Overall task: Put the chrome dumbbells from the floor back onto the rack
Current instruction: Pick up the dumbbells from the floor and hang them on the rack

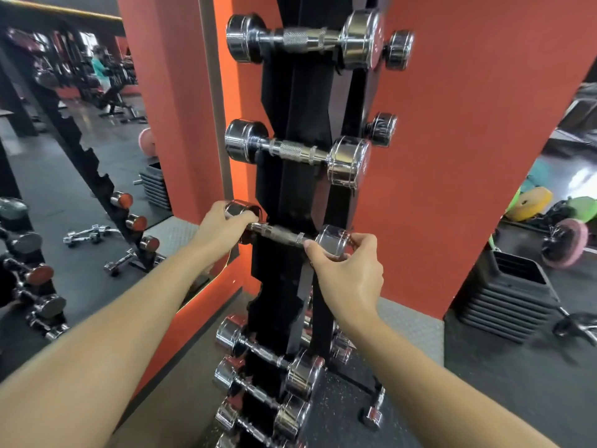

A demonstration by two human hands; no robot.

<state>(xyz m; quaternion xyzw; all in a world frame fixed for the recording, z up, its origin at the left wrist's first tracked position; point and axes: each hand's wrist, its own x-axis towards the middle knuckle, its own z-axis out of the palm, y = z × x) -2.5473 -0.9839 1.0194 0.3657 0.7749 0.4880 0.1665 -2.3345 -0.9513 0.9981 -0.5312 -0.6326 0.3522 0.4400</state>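
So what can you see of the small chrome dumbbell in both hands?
The small chrome dumbbell is mirror-bright metal, with two round heads and a knurled, ringed handle. It lies nearly level, its right end slightly lower, across the black metal rack, below a bigger dumbbell. The left hand grips its left head, the right hand its right head.

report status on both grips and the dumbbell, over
Both holding: left grip on the dumbbell left head, right grip on its right head. Dumbbell at a rack cradle, seating unclear. Nothing seen in the way.
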